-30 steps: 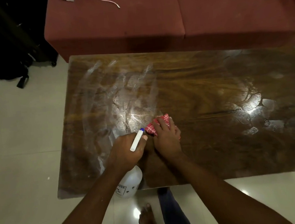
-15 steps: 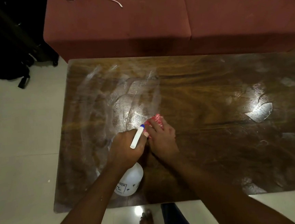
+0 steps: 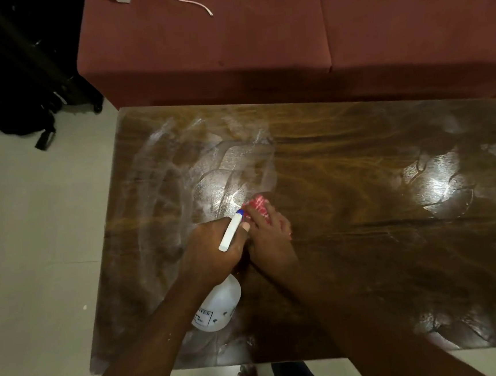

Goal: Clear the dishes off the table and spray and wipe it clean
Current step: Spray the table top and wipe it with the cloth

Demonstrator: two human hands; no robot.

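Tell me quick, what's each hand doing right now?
Left hand: closed around the spray bottle.
Right hand: pressing the red cloth onto the table.

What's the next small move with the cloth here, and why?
Probably sweep the red cloth under the right hand rightward across the table. White wipe smears cover the left half, while wet patches still glisten on the right. The left hand holds the spray bottle.

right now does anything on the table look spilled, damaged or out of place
Nothing is damaged or out of place. The table shows whitish smeared streaks on its left half and wet puddles at right, not yet wiped. The left hand holds the spray bottle; the right hand presses the red cloth.
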